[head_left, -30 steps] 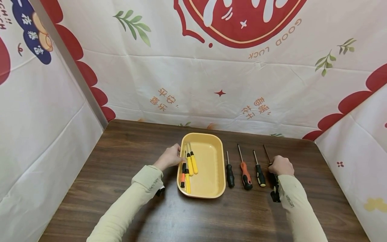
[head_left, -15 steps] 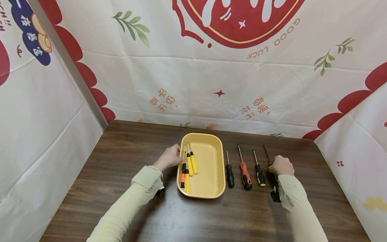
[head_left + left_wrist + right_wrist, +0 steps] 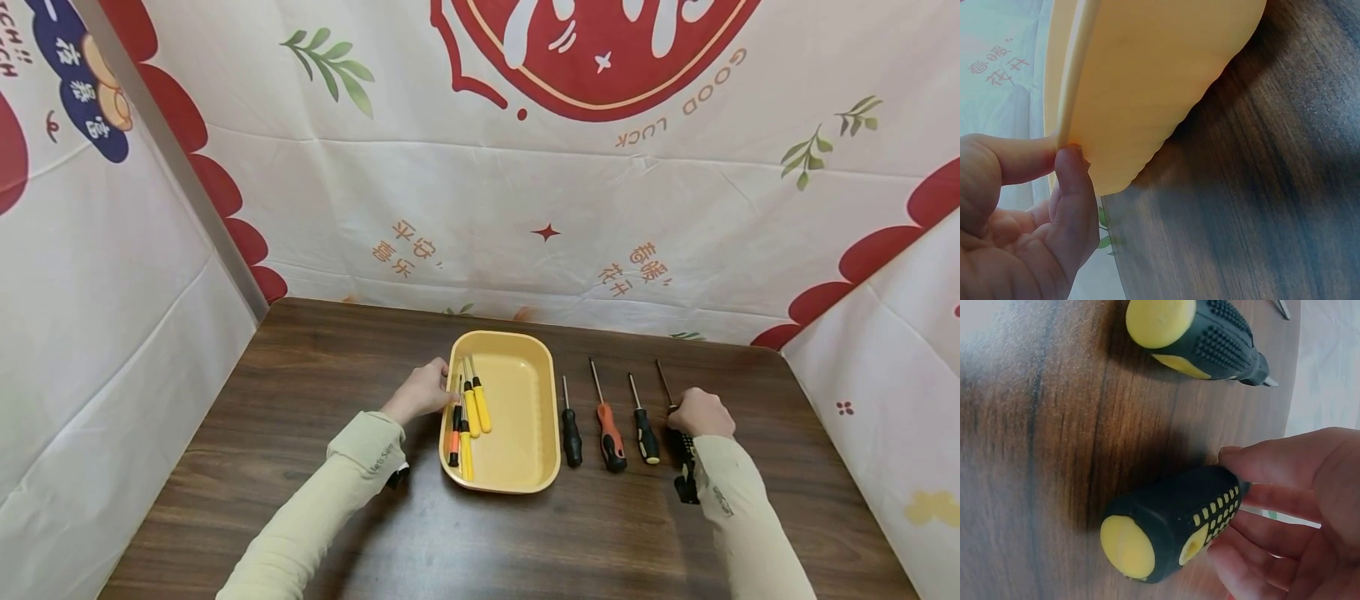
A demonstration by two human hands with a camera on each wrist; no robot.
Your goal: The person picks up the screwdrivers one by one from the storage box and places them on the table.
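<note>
A yellow plastic tray (image 3: 517,467) stands mid-table. My left hand (image 3: 422,390) pinches its left rim between thumb and finger, as the left wrist view shows closely. Inside, along the left wall, lie several slim screwdrivers (image 3: 482,408), most with yellow handles and one orange and black. At the right, my right hand (image 3: 702,413) holds a black and yellow screwdriver (image 3: 1166,519) near the front of its handle, thumb on one side and fingers on the other. The shaft points to the table's far edge.
To the right of the tray lie a black screwdriver (image 3: 572,437), an orange and black screwdriver (image 3: 611,437) and a black screwdriver with a yellow end (image 3: 646,435), side by side. The brown wooden table (image 3: 315,350) meets a printed white cloth (image 3: 480,217) behind.
</note>
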